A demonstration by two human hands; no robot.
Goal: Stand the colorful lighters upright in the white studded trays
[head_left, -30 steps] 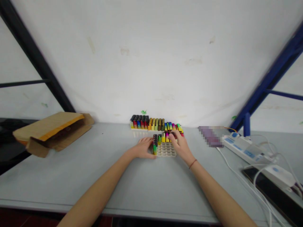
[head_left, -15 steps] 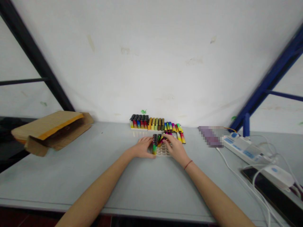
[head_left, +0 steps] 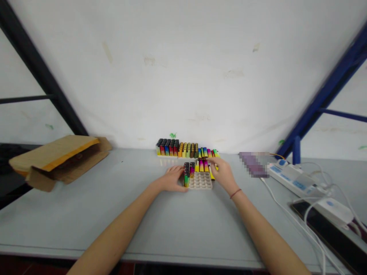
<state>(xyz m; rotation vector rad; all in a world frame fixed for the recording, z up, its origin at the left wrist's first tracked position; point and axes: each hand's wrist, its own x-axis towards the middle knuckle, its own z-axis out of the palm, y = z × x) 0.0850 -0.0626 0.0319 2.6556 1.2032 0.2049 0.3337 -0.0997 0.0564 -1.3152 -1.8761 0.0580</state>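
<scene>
A white tray with rows of round holes lies on the table in front of me. At its left end stand upright lighters with black tops, one of them green. Another upright lighter, purple and orange, stands in the back row. My left hand wraps round the tray's left end, fingers behind and thumb at the front. Beyond the tray's right side, my right hand hovers with bent, parted fingers over loose lighters, pink and yellow. Its fingers partly cover a yellow lighter.
Behind stand a tray of dark-topped lighters and a tray of yellow-topped ones, with more lying lighters beside them. An open cardboard box sits left. A power strip, cables and a phone are at right.
My right hand has moved right, off the tray to the loose lighters. The lighter it held tilted now stands upright in the tray. My left hand stays at the tray's left end.
</scene>
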